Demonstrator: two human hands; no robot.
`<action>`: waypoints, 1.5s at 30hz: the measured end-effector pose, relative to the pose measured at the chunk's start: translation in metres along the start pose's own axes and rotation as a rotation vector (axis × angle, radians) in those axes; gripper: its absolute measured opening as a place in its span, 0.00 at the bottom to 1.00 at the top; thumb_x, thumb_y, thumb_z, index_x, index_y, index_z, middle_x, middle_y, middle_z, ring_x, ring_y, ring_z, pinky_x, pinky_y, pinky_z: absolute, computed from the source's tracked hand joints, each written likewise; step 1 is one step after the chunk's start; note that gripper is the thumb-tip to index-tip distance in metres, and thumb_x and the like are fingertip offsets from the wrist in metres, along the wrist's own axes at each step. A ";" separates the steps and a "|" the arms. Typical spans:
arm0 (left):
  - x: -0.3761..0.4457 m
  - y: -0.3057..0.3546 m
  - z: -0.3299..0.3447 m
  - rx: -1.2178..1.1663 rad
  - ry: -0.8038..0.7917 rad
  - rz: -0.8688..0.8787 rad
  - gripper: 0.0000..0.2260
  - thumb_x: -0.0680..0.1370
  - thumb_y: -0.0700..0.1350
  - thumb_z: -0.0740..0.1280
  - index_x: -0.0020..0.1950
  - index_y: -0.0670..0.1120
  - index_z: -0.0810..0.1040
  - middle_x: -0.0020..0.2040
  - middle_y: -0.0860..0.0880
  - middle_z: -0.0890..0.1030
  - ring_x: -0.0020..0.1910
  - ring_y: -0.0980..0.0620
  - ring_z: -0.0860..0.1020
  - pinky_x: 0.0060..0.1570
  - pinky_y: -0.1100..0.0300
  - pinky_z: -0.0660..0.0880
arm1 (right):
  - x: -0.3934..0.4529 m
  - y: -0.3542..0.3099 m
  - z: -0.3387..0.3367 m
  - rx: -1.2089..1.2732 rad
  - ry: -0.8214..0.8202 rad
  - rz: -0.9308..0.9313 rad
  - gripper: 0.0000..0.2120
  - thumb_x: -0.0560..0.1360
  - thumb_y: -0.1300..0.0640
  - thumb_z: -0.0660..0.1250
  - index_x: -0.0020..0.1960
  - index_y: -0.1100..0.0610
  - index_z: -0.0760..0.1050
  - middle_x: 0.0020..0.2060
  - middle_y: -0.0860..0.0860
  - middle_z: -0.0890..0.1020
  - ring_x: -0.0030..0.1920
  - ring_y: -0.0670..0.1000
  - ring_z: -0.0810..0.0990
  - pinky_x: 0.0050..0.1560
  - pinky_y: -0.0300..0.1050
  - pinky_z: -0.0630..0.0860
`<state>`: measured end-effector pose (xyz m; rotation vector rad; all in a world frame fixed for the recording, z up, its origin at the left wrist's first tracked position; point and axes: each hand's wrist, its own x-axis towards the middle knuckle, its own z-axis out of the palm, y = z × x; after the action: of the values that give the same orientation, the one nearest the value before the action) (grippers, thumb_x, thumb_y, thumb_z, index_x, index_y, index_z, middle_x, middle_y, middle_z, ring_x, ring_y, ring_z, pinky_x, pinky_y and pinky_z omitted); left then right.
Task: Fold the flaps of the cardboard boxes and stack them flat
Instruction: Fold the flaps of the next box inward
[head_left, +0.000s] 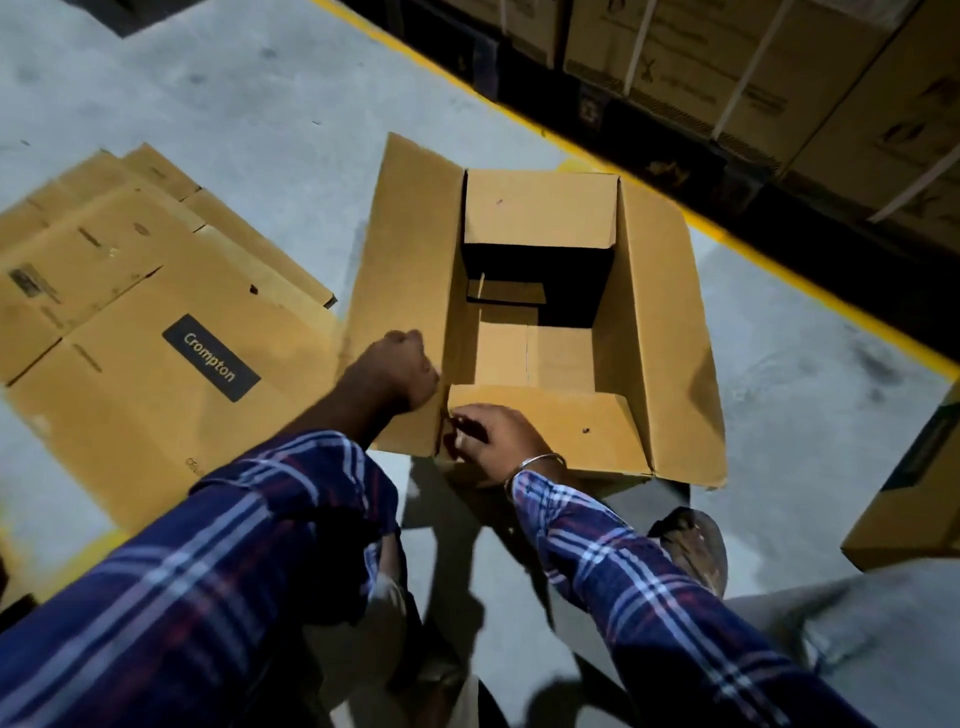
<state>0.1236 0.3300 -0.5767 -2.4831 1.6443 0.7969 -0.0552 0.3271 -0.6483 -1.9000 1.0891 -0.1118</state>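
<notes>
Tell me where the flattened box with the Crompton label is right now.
In the head view, the flattened box lies on the floor on the person's left, atop other flat boxes and beside the open box.

right hand (498, 441) fingertips hidden behind the box's near flap (561, 421).

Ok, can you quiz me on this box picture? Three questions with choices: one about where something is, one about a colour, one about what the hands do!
1. Where is the flattened box stack?
A left of the open box
B inside it
C on top of it

2. What colour is the floor line?
A red
B yellow
C green

3. What is the right hand doing?
A hanging idle
B waving
C holding the near flap

Answers: 1 A, it lies on the floor at the left. 2 B, bright yellow stripe. 3 C, its fingers curl on the flap's edge; the left hand grips the left flap.
</notes>
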 end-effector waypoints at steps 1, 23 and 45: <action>0.005 -0.005 0.011 0.005 -0.010 -0.044 0.29 0.83 0.55 0.64 0.78 0.41 0.62 0.77 0.38 0.66 0.74 0.38 0.68 0.69 0.44 0.69 | 0.002 0.011 -0.005 -0.067 0.053 0.048 0.21 0.77 0.54 0.71 0.70 0.48 0.76 0.64 0.48 0.79 0.65 0.53 0.76 0.68 0.51 0.72; 0.059 -0.005 0.093 -0.501 -0.075 -0.314 0.14 0.83 0.50 0.63 0.61 0.41 0.73 0.58 0.39 0.78 0.54 0.38 0.79 0.51 0.42 0.83 | 0.033 0.095 -0.043 -0.427 -0.008 0.421 0.37 0.78 0.27 0.50 0.80 0.48 0.59 0.80 0.55 0.61 0.82 0.59 0.49 0.77 0.69 0.42; -0.095 0.061 -0.082 -0.665 -0.160 0.256 0.15 0.83 0.58 0.65 0.64 0.53 0.80 0.60 0.53 0.82 0.58 0.53 0.81 0.55 0.55 0.76 | -0.064 -0.009 -0.112 -0.492 -0.358 0.277 0.32 0.71 0.39 0.76 0.70 0.50 0.73 0.63 0.51 0.78 0.59 0.53 0.79 0.60 0.51 0.77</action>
<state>0.0733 0.3572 -0.4491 -2.4897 1.8907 1.7766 -0.1413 0.3003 -0.5552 -2.0580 1.1848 0.6835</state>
